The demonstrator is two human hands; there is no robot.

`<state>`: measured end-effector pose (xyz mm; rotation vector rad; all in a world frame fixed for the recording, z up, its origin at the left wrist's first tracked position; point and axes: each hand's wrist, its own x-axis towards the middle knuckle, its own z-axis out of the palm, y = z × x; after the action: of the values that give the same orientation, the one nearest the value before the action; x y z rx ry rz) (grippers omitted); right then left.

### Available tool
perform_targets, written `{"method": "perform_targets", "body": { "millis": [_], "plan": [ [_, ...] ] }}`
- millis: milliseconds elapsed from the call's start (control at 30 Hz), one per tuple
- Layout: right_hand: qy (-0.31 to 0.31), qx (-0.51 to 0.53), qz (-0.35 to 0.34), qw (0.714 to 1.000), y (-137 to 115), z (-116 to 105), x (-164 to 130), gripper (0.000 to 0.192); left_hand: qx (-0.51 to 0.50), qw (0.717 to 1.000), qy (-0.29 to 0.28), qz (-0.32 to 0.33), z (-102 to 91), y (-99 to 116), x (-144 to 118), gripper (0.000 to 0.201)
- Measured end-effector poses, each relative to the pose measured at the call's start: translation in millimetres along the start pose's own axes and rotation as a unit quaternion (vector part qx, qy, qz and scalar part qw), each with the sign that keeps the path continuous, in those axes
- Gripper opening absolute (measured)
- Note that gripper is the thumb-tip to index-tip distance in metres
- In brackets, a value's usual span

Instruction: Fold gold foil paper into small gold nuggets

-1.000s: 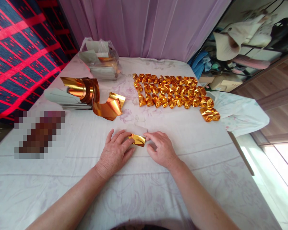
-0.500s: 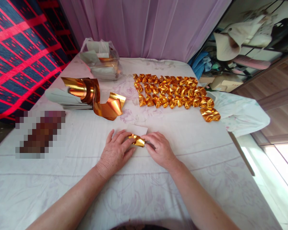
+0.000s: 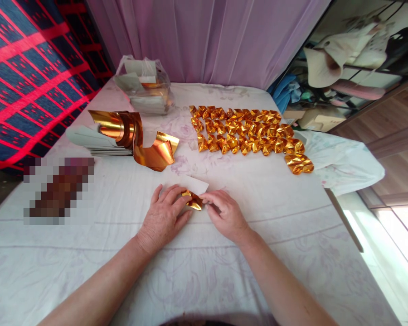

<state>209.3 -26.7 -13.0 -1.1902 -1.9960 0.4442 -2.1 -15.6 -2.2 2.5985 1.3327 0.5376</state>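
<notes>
A sheet of gold foil paper (image 3: 194, 204), partly folded, lies on the cloth between my hands. Its white backing (image 3: 195, 184) shows as a flat flap on the far side. My left hand (image 3: 165, 213) holds the paper's left end down, fingertips on the gold fold and thumb on the near side. At the right end, my right hand (image 3: 224, 209) pinches the edge between thumb and curled fingers. The fingertips hide part of the folds. Beyond my hands stand rows of folded gold foil pieces (image 3: 245, 144), with a larger one (image 3: 299, 163) at their right end.
A stack of foil sheets (image 3: 112, 147) sits back left, with loose curled gold sheets (image 3: 156, 154) beside it. Behind is a clear plastic bag (image 3: 149, 97) of more sheets. A white cloth (image 3: 347, 158) hangs over the right edge; a blurred-out item (image 3: 61, 190) lies left.
The right end of the gold fold has shifted slightly toward me and narrowed, and more of the white flap shows. My right fingers have curled in a little; my left hand has stayed put.
</notes>
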Motion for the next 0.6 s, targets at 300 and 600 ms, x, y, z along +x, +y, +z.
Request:
{"method": "perform_targets", "body": {
  "millis": [300, 600],
  "plan": [
    [-0.012, -0.025, 0.006, 1.0, -1.0, 4.6, -0.6, 0.04, -0.009, 1.0, -0.004, -0.002, -0.5, -0.9, -0.1, 0.027],
    [0.005, -0.016, 0.013, 1.0, -1.9, 5.3, -0.8, 0.036, -0.005, 1.0, 0.004, -0.003, 0.0, 0.0, 0.6, 0.029]
  ]
}}
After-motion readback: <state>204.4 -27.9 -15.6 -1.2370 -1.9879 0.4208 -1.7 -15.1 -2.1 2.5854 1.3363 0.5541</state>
